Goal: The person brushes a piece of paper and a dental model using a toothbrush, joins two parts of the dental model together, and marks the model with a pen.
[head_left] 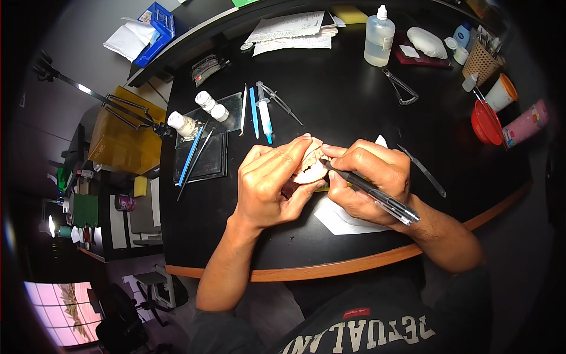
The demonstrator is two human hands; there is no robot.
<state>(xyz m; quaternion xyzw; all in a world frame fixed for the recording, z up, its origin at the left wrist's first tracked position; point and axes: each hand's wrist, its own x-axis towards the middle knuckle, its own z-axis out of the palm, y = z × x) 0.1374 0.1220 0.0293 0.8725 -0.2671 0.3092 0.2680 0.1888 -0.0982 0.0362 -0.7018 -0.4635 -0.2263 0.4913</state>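
My left hand [262,184] is closed round a pale dental cast [311,173] with a row of teeth, held above the front part of the black table. In my right hand [374,168] is a black pen [377,194] with a clear end. Its tip points at the teeth of the cast; whether it touches them I cannot tell. Fingers of my right hand also rest near the cast's far edge. Under my hands lies a white paper sheet [339,219], partly covered by them.
Beyond my left hand lie a blue-tipped syringe [263,112], a blue stick [254,113] and calipers [282,103]. White-capped jars [183,125] stand farther left. A knife-like tool [425,171] lies at right. A clear bottle [379,38] and a red bowl [486,124] stand farther back.
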